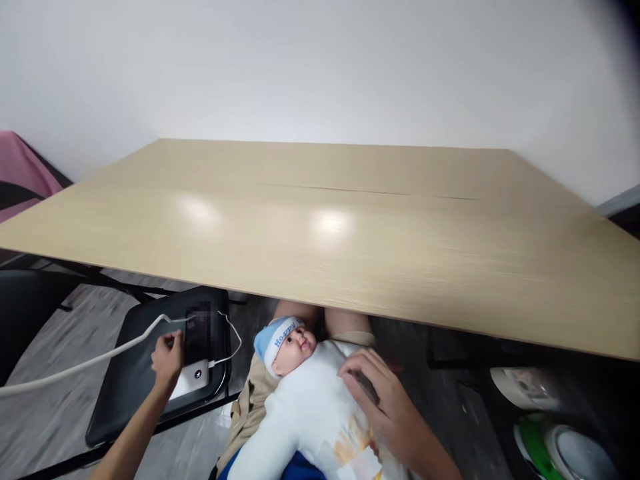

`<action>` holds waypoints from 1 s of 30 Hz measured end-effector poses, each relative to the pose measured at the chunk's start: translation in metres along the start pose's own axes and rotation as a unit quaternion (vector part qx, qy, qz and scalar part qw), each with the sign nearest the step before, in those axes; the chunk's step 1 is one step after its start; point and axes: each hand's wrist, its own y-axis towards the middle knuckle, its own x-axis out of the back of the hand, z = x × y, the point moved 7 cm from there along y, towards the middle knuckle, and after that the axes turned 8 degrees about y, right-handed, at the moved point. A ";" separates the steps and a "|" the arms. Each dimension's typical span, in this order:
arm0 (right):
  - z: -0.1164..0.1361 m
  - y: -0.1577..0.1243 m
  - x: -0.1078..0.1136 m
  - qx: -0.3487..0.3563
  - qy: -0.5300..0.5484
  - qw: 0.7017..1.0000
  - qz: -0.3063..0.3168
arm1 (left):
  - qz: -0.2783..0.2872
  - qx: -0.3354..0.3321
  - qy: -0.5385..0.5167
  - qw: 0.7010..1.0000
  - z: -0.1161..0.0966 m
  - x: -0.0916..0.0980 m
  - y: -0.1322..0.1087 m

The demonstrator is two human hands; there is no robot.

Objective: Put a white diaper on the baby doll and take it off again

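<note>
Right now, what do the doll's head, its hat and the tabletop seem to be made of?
Doll's head: probably vinyl or plastic; smooth, moulded, slightly shiny.
Hat: likely soft, matte fabric, closely fitted, with lettering.
Tabletop: wood or wood-look laminate; pale streaks and bright reflections suggest a satin finish.

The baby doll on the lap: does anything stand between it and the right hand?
Nothing visible does. The right hand is over the baby doll, though I cannot tell whether they touch. The left hand is off to one side, over the black seat.

matt cloth-bodied doll [313, 393], glossy wood-look tabletop [280, 247]
</note>
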 end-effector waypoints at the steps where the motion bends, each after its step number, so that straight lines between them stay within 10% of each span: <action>1: -0.001 -0.010 0.011 -0.004 -0.013 1.000 -0.013 | 0.013 -0.020 -0.027 0.999 -0.002 -0.002 -0.021; 5: -0.021 -0.054 0.044 -0.072 -0.061 0.995 -0.041 | 0.206 -0.207 -0.134 0.947 -0.049 -0.001 -0.131; 8: -0.038 -0.076 0.049 -0.119 -0.070 0.990 -0.029 | 0.257 -0.334 -0.124 0.898 -0.111 0.034 -0.210; 12: -0.049 -0.076 0.040 -0.128 -0.065 0.989 -0.028 | 0.318 -0.596 -0.125 0.727 -0.210 0.073 -0.313; 15: -0.052 -0.065 0.038 -0.116 -0.067 0.990 -0.054 | 0.350 -0.688 -0.053 0.634 -0.253 0.063 -0.368; 22: -0.072 -0.048 0.046 -0.107 -0.116 0.985 -0.066 | 0.348 -0.738 -0.035 0.578 -0.275 0.019 -0.400; 27: -0.068 -0.047 0.070 -0.079 -0.229 0.957 -0.160 | 0.362 -0.717 -0.087 0.589 -0.278 0.029 -0.394; 30: -0.033 -0.044 0.055 -0.002 -0.208 0.972 -0.113 | 0.425 -0.713 -0.105 0.548 -0.267 0.043 -0.391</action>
